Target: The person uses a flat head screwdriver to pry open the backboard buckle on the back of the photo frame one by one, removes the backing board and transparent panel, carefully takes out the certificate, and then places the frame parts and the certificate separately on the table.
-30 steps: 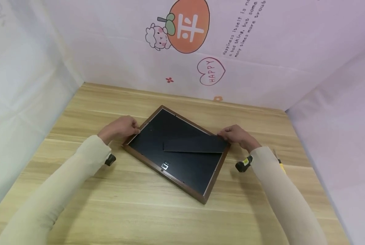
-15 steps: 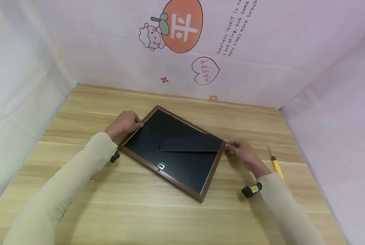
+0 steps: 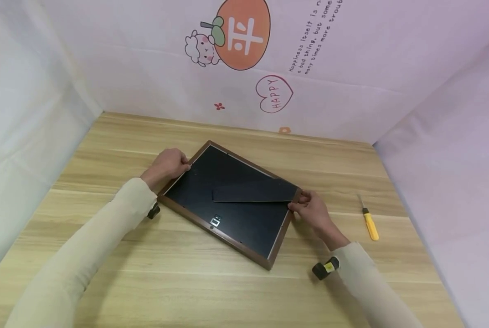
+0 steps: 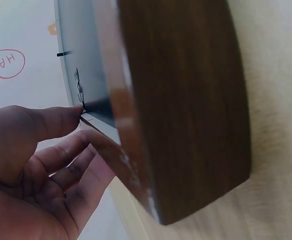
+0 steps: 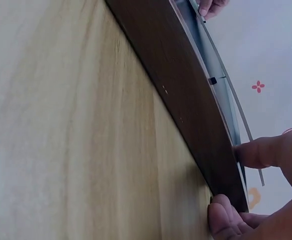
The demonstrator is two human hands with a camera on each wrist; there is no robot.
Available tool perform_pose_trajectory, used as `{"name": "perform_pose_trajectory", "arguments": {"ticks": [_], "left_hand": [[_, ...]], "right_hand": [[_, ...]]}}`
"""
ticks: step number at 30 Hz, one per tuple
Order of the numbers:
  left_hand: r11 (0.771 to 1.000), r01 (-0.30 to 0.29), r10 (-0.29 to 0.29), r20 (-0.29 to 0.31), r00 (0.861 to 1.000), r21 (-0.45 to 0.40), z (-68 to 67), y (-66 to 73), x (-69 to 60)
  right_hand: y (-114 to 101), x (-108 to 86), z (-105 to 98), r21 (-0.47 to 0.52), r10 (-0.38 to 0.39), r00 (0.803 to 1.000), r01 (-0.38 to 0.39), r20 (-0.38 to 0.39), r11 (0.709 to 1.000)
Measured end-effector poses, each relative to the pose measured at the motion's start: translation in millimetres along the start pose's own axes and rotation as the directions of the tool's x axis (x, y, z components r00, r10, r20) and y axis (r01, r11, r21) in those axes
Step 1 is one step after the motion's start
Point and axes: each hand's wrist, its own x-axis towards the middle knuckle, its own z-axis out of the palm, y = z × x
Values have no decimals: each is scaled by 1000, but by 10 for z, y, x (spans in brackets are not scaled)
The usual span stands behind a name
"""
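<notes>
A brown wooden picture frame (image 3: 244, 248) lies face down and turned at an angle on the table, its black backing (image 3: 199, 182) upward. A black easel leg (image 3: 252, 193) lies along the backing toward the right corner. My left hand (image 3: 167, 164) pinches the frame's upper left side, the thumb over the inner edge in the left wrist view. On the right side, near the corner, my right hand (image 3: 313, 212) grips the rim. The right wrist view has that thumb (image 5: 261, 151) on the backing side and the fingers (image 5: 223, 217) at the frame's outer underside.
A yellow screwdriver (image 3: 370, 224) with a black collar lies at the right of the wooden table (image 3: 195, 291). Behind stands a white printed cloth wall (image 3: 146, 77), with more cloth at both sides. A dark wrist camera (image 3: 325, 269) sits below the right hand.
My right hand has left the frame's far right edge and now holds its right side lower down, by the corner. The screwdriver, earlier partly behind the sleeve, shows fully.
</notes>
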Motion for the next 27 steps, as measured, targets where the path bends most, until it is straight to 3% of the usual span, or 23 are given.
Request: {"name": "perform_pose_trajectory", "arguments": {"ticks": [5, 11, 20, 27], "left_hand": [[1000, -10, 10, -1, 1000, -3, 8, -60, -56], [998, 9, -4, 74, 997, -70, -5, -101, -177], [956, 132, -63, 255, 965, -262, 10, -89, -351], [961, 137, -64, 291, 955, -241, 25, -64, -450]], "right_hand": [[-35, 65, 37, -11, 23, 1000, -23, -15, 1000], [-60, 168, 54, -16, 21, 998, -22, -54, 1000], [-88, 324, 41, -66, -30, 996, 24, -86, 998], [-105, 421, 27, -114, -80, 992, 69, -96, 991]]}}
